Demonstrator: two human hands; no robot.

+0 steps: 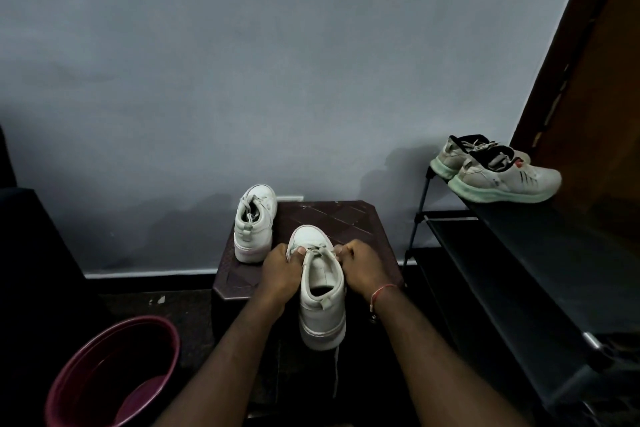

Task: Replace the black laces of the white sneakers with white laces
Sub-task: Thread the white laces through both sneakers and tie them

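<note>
While the near white sneaker point(322, 291) stands on the dark worktop point(343, 218), heel toward the person, the left hand point(280, 270) and right hand point(363, 267) each take a tight grip on its lacing edges; the other sneaker point(254, 222) stands behind, to the left.

A big grey wall point(277, 62) fills the top and middle of the frame, and the light is dim. A thin white strip point(149, 273) runs along its bottom. The floor point(180, 302) is dark. A small brown table point(332, 215) stands low in the middle. A black shoe rack point(519, 236) is on the right, with two old shoes point(505, 177) on top. A brown door point(606, 62) fills the upper right. A red tub point(104, 357) sits lower left.
</note>
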